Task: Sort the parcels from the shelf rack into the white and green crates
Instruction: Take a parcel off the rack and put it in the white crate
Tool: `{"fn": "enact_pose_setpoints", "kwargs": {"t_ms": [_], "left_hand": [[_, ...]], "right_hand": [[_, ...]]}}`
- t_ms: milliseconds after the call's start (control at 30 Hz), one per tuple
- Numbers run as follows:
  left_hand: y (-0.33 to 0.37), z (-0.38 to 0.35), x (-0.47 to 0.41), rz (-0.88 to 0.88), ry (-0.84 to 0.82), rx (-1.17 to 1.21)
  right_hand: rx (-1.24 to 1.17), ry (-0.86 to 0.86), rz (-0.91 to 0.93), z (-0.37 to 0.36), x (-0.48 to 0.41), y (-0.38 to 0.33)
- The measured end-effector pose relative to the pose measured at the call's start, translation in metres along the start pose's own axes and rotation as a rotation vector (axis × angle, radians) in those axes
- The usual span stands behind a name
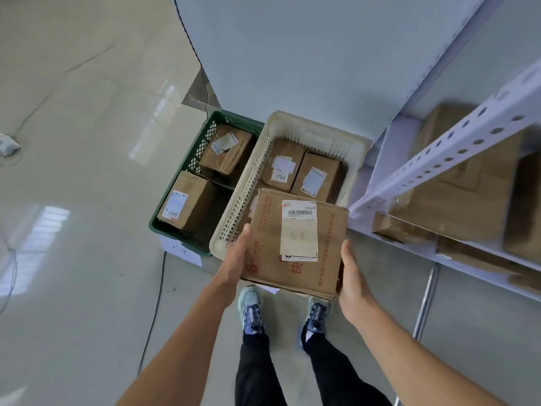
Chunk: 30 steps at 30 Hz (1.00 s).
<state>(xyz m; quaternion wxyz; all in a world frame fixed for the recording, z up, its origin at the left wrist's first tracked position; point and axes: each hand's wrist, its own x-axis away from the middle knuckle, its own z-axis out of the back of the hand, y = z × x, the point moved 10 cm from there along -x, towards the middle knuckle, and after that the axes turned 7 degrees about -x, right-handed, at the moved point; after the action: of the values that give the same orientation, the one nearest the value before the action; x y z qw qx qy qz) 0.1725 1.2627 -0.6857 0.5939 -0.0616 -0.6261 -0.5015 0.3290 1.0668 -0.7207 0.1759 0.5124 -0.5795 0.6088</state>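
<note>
I hold a flat brown cardboard parcel (pixel 269 250) with a white barcode label between both hands, above the near end of the white crate (pixel 292 120). My left hand (pixel 237 259) grips its left edge, thumb on top. Its right edge is gripped by my right hand (pixel 354 282); the fingers of both hands are hidden beneath. Two labelled parcels (pixel 316 177) lie at the far end of the white crate. The green crate (pixel 172 200) to its left holds two parcels (pixel 187 202). More brown parcels (pixel 468 194) lie on the shelf rack (pixel 439 162) at right.
Both crates stand on a shiny tiled floor against a pale wall. A paper note (pixel 183 252) hangs on the green crate's front. A dark cable (pixel 155 312) runs over the floor to the left of my feet (pixel 251 309). A small grey object (pixel 8 145) lies far left.
</note>
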Motion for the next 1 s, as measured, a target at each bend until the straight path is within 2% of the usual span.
{"fn": "enact_pose_setpoints", "kwargs": {"t_ms": [167,267,400,500,700,1000], "left_hand": [[-0.027,-0.007,-0.095,0.074,-0.063,-0.041],[-0.047,-0.018,-0.153,0.124,-0.156,-0.042],[-0.071,-0.038,-0.222,0.135,-0.259,-0.161],[-0.087,-0.052,-0.264,0.143,-0.309,-0.232],[-0.103,-0.071,-0.324,0.171,-0.345,-0.238],[-0.115,-0.096,-0.387,0.223,-0.324,-0.22]], "right_hand": [[0.009,0.07,-0.014,-0.009,-0.082,0.028],[-0.008,0.131,-0.033,-0.011,-0.136,0.049],[0.006,0.247,-0.035,0.003,-0.199,0.076],[-0.006,0.27,-0.089,0.008,-0.235,0.101],[-0.066,0.307,-0.233,0.018,-0.28,0.132],[-0.023,0.41,-0.171,0.037,-0.346,0.137]]}}
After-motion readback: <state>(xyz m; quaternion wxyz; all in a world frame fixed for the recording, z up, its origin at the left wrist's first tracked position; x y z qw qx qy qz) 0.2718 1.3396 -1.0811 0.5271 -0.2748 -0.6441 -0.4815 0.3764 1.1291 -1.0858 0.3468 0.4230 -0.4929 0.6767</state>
